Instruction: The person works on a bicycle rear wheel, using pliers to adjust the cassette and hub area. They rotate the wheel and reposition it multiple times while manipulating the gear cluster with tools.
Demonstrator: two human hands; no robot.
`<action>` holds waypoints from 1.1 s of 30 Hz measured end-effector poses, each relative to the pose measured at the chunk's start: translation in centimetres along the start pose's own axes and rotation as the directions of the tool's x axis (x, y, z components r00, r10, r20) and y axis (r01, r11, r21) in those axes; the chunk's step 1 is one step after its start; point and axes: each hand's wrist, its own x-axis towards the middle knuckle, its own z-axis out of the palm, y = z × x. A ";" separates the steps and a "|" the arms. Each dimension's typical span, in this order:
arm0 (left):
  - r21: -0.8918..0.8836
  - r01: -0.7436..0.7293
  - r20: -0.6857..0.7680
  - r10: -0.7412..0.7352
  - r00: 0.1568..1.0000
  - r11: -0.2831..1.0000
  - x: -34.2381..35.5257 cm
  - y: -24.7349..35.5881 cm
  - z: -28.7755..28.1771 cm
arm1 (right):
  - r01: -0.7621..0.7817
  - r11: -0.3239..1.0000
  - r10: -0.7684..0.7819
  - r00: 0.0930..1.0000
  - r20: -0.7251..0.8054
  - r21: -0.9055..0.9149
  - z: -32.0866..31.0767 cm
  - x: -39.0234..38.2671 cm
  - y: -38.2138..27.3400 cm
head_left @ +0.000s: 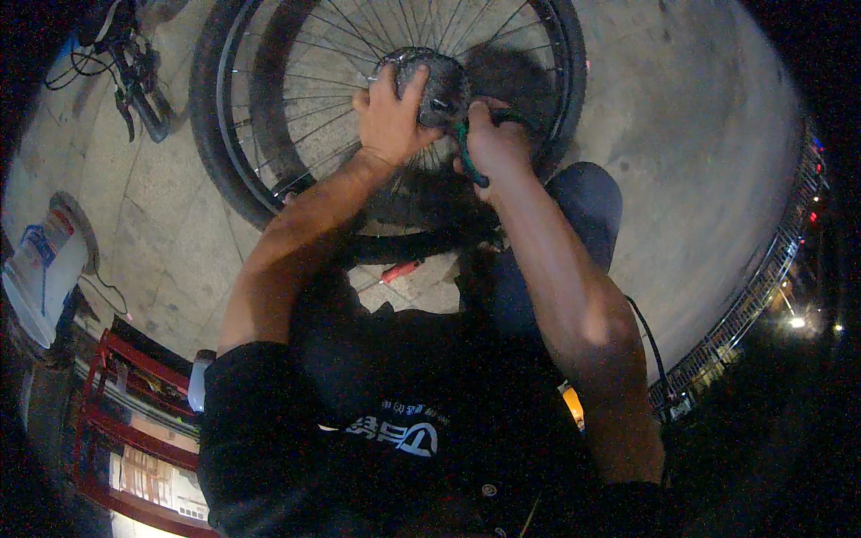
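Observation:
A spoked bicycle wheel (208, 108) with a dark tyre is in front of me. At its middle sits a dark, round toothed part, apparently the sprocket cluster (441, 79). My left hand (393, 121) grips it from the left, fingers spread over its face and the thumb along its lower edge. My right hand (493, 143) is closed around a tool with green handles (463, 148), which looks like pliers. The tool's head is by the sprocket cluster's lower right edge, where poor light and my fingers hide the exact contact.
A red-handled tool (400, 271) lies on the pale floor below the wheel. Bicycle handlebars (139, 90) are at the upper left, a white container (45, 278) farther down. Red shelving (90, 421) stands at the lower left. A metal railing (753, 314) runs along the right.

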 end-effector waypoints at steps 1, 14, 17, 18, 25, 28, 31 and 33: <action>0.004 0.001 -0.005 -0.001 1.000 1.000 0.0 -0.2 0.1 | -0.012 0.999 0.012 1.000 -0.001 -0.046 0.1 -0.8 -1.1; -0.015 0.021 0.030 -0.021 0.999 1.000 -0.2 -0.1 -0.5 | -0.045 0.999 0.041 0.985 0.167 0.020 0.8 0.3 -0.8; -0.016 0.018 0.070 -0.017 0.997 1.000 0.0 0.1 0.0 | 0.080 0.983 -0.062 0.992 0.108 -0.168 2.0 7.5 3.2; -0.014 0.016 0.057 -0.015 0.998 1.000 0.0 0.1 0.0 | 0.120 0.984 -0.107 0.989 0.107 -0.134 2.2 7.7 3.7; -0.003 0.014 0.034 -0.014 0.999 1.000 0.0 0.1 0.0 | 0.123 0.981 -0.105 0.987 0.119 -0.148 3.7 11.1 5.2; 0.007 0.015 0.043 -0.015 0.999 1.000 0.0 0.0 0.1 | 0.170 0.962 -0.153 0.984 0.093 -0.213 3.5 10.4 4.5; 0.018 0.013 0.051 -0.014 0.999 1.000 0.0 0.0 0.2 | 0.158 0.947 -0.129 0.985 0.118 -0.281 3.0 9.0 3.7; 0.015 0.012 0.055 -0.012 0.998 1.000 0.0 0.1 0.1 | 0.114 0.915 -0.040 0.980 0.194 -0.386 2.2 8.0 2.5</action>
